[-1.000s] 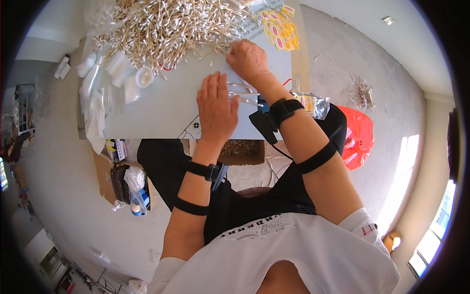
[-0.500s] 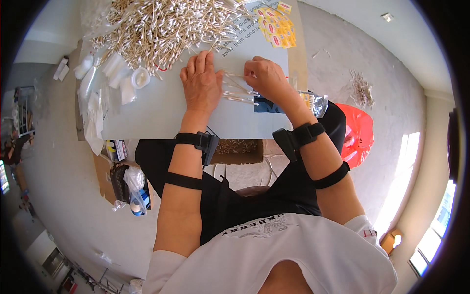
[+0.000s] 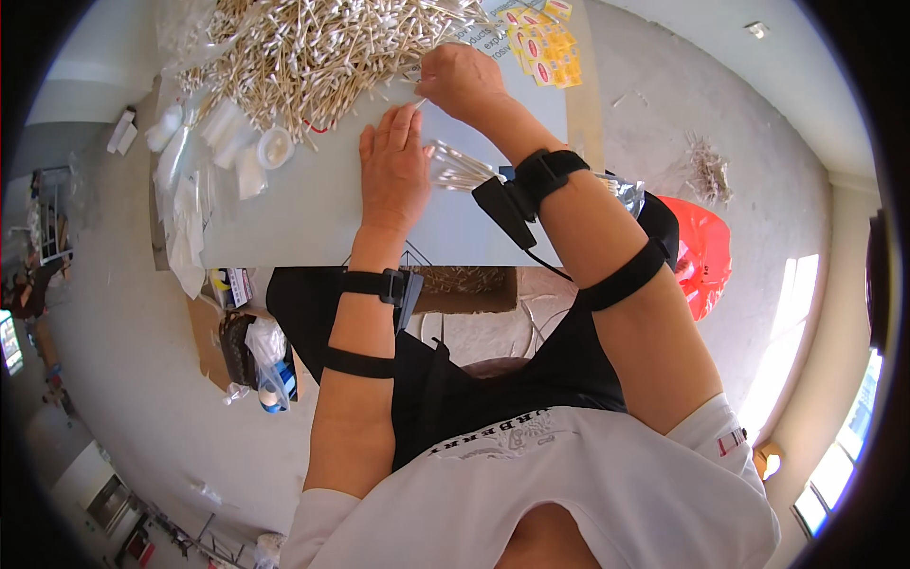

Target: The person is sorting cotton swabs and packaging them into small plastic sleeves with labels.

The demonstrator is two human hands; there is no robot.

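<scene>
A large heap of cotton swabs (image 3: 318,57) covers the far left of the grey tabletop (image 3: 284,223). My left hand (image 3: 394,171) lies flat on the table just nearer than the heap, fingers stretched forward. Close beyond its fingertips, my right hand (image 3: 462,81) is closed in a pinch at the heap's right edge. A white swab tip (image 3: 419,103) shows below its fingers; the rest of that swab is hidden. Beside my left palm lies a small row of swabs (image 3: 462,167), partly behind the strap device on my right wrist.
Yellow printed labels (image 3: 547,52) lie at the far right corner. A round white container (image 3: 275,149) and clear plastic bags (image 3: 185,209) are at the left. Under the table stands a cardboard box (image 3: 464,289). A red bag (image 3: 700,256) is on the floor at right.
My right hand has moved forward and left, from above the small row of swabs to the edge of the heap. My left hand has stayed nearly in place.
</scene>
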